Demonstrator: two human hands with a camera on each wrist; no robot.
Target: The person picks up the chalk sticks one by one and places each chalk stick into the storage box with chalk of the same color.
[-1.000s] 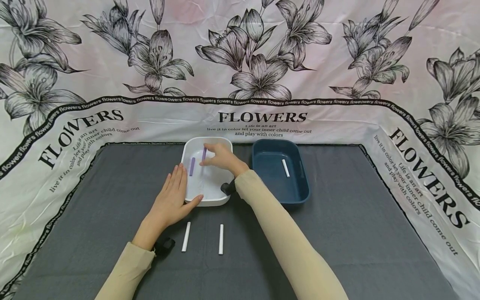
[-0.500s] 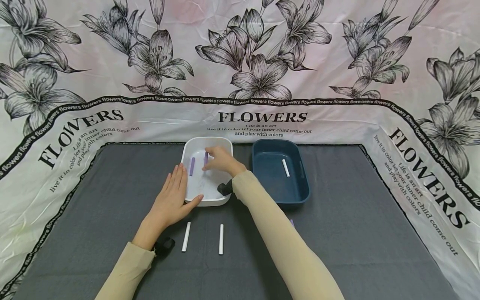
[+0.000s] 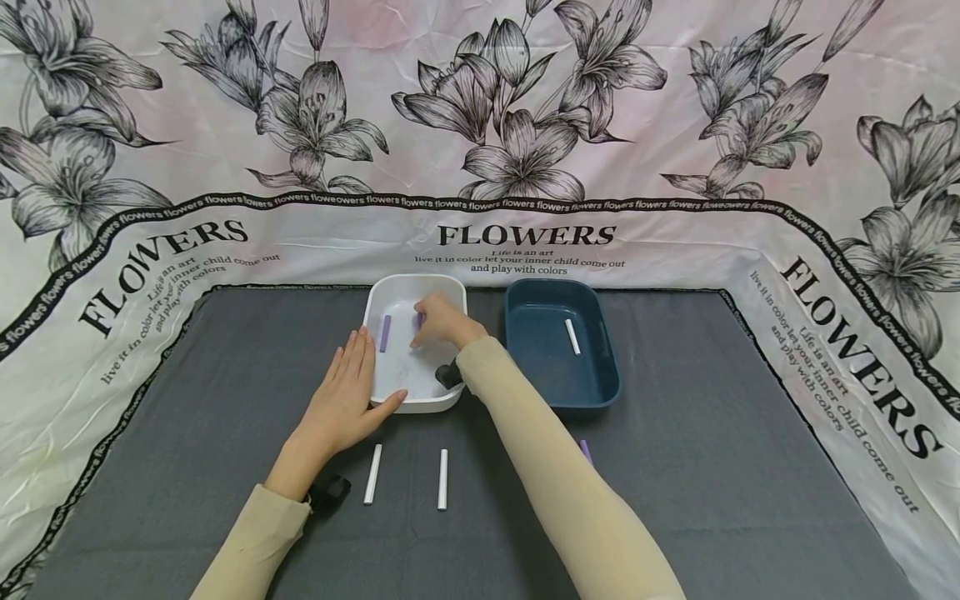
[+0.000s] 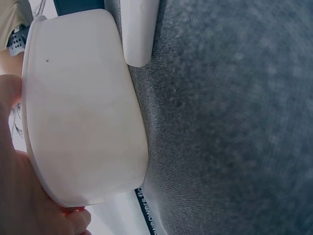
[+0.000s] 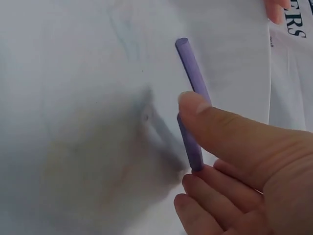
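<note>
A purple chalk stick (image 3: 418,320) is pinched between the thumb and fingers of my right hand (image 3: 444,322), over the white tray (image 3: 420,403). Another purple chalk (image 3: 385,333) lies on the tray's floor, to the left of that hand; the right wrist view shows this lying chalk (image 5: 192,66) behind the thumb and the held chalk (image 5: 190,147) below it. My left hand (image 3: 343,392) rests along the tray's left side with straight fingers, its thumb at the near rim. In the left wrist view the thumb (image 4: 10,90) touches the rim.
A dark blue tray (image 3: 558,398) stands to the right with one white chalk (image 3: 573,337) inside. Two white chalks, a left one (image 3: 372,474) and a right one (image 3: 442,479), lie in front on the grey cloth (image 3: 720,467). Another purple chalk (image 3: 586,451) is partly hidden by the right sleeve.
My right hand has shifted slightly right and nearer within the white tray, carrying the pinched purple chalk. A purple chalk beside the right sleeve has come into view. The left hand stays put.
</note>
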